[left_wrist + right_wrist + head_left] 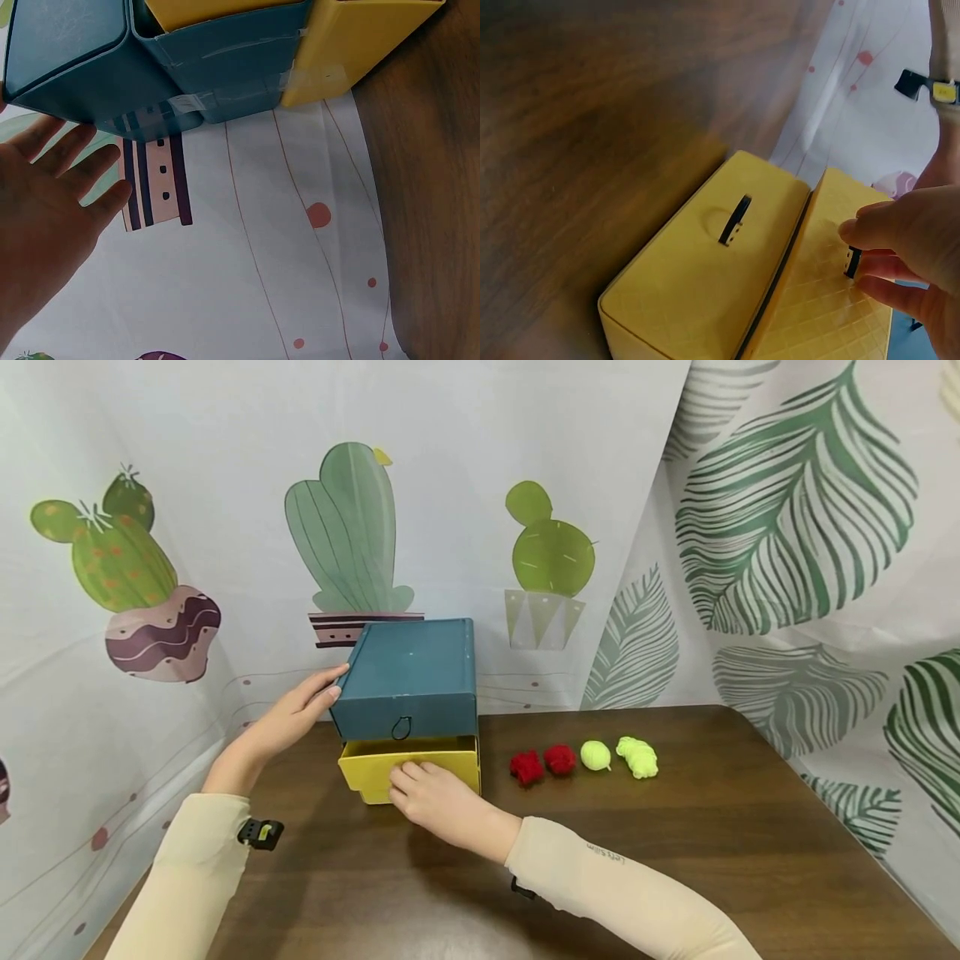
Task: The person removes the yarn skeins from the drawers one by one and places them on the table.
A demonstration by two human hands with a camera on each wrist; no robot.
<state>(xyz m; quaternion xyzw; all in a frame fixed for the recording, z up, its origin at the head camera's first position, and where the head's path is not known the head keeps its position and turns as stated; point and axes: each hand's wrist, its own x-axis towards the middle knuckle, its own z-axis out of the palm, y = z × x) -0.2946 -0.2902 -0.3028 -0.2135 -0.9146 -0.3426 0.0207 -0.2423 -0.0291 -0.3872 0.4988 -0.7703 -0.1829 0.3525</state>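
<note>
A small drawer cabinet with a teal top stands at the back of the table. One yellow drawer juts out beneath the teal drawer, its front tilted. My right hand pinches the black loop handle on that drawer's front. Below it, a lower yellow drawer has its own black loop. My left hand rests with extended fingers against the left side of the teal top. In the left wrist view those fingers are spread beside the teal wall. The drawer's inside is mostly hidden.
Right of the cabinet, two red yarn bundles lie in a row with a pale yellow-green yarn ball and a yellow-green yarn skein. A printed cloth hangs behind the brown table.
</note>
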